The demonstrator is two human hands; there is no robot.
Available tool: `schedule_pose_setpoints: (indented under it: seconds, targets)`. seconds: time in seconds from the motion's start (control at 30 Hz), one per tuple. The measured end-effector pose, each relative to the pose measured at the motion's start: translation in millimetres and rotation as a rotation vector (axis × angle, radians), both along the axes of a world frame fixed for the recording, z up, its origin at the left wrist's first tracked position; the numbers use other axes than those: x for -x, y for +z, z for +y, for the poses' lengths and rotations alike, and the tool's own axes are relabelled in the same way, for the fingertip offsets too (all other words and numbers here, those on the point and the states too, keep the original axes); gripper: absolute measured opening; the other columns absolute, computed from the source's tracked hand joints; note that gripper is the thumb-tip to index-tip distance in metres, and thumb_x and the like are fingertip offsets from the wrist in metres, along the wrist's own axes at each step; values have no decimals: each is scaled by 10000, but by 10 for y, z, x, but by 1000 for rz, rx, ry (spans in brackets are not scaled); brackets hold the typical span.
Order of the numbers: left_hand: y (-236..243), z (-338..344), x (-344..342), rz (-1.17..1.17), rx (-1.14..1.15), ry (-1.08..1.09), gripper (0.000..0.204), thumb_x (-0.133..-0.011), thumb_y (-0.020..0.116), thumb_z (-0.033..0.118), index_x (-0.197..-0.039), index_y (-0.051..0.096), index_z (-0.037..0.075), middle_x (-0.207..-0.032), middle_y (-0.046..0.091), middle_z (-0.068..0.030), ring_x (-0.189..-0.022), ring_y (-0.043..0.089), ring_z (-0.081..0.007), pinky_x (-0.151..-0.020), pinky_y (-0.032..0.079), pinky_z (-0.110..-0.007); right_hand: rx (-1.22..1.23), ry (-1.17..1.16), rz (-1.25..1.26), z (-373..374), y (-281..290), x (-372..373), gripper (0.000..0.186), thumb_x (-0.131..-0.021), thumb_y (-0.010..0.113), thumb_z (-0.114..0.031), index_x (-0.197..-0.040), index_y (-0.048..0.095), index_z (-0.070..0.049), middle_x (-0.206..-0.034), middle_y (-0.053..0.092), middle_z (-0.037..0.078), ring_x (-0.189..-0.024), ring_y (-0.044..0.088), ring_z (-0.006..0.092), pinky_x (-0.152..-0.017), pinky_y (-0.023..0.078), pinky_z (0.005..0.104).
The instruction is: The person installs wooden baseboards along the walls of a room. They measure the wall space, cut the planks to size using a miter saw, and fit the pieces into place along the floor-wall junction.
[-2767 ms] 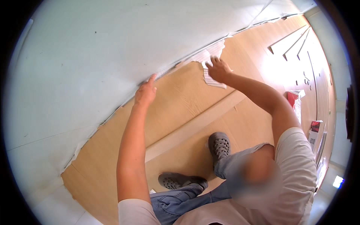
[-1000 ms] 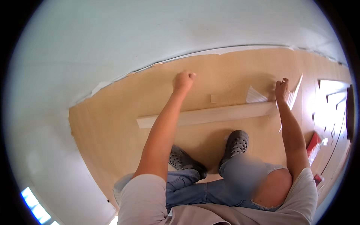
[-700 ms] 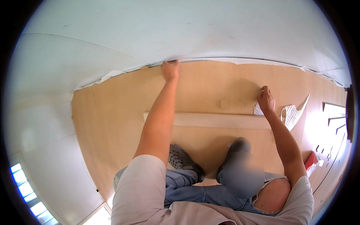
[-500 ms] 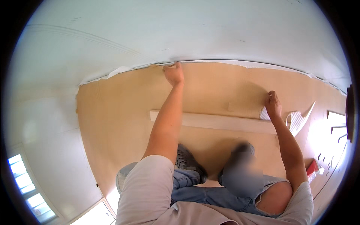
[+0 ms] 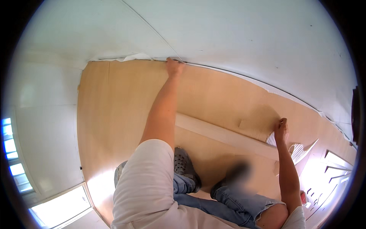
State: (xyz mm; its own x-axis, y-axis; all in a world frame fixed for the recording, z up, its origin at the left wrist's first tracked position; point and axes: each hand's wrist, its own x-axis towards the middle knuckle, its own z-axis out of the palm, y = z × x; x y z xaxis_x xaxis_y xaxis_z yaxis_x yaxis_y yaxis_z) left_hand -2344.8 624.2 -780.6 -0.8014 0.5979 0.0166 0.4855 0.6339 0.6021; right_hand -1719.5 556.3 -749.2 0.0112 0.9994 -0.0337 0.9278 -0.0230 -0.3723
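Observation:
My left hand (image 5: 175, 66) is at the far edge of the tan sheet (image 5: 129, 91), where it meets the pale wall (image 5: 236, 34). Its fingers are bent in against the edge beside a loose white strip (image 5: 135, 57); what they grip is not clear. Lower on the right, my right hand (image 5: 281, 130) is closed over the sheet, with its fingertips drawn together. A small white ribbed patch (image 5: 271, 139) shows just beside it, and whatever it pinches is hidden.
A long pale bar (image 5: 225, 134) lies across the tan sheet, partly behind my left arm. Near my right forearm a torn, ribbed white piece (image 5: 301, 152) curls up. My grey shoe (image 5: 185, 164) rests on the sheet. A bright window (image 5: 17, 164) is at the left.
The view has turned, so the wall edge now slopes down to the right. My left hand is closer to the loose white strip along the edge. My right hand appears lower in the picture.

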Motion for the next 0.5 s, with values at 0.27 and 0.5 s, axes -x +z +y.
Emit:
schedule_pose_setpoints:
  seconds: [0.27, 0.5]
  targets:
    - [-181, -22, -9, 22, -171, 33, 445, -642, 813, 185, -981, 617, -28, -942, 664, -204, -911, 645, -363, -810, 527, -430, -25, 38, 20, 12, -81, -102, 156, -879, 533, -119, -1028, 491, -96, -875, 615, 166, -779, 613, 367, -657, 470, 473]
    - [103, -37, 96, -511, -186, 10, 435, -612, 836, 186, -910, 607, -34, -985, 675, -209, -926, 653, -351, -811, 526, -418, 64, -55, 7, 55, 19, -37, 151, -889, 536, -136, -1026, 487, -97, -852, 619, 155, -787, 617, 359, -658, 474, 464]
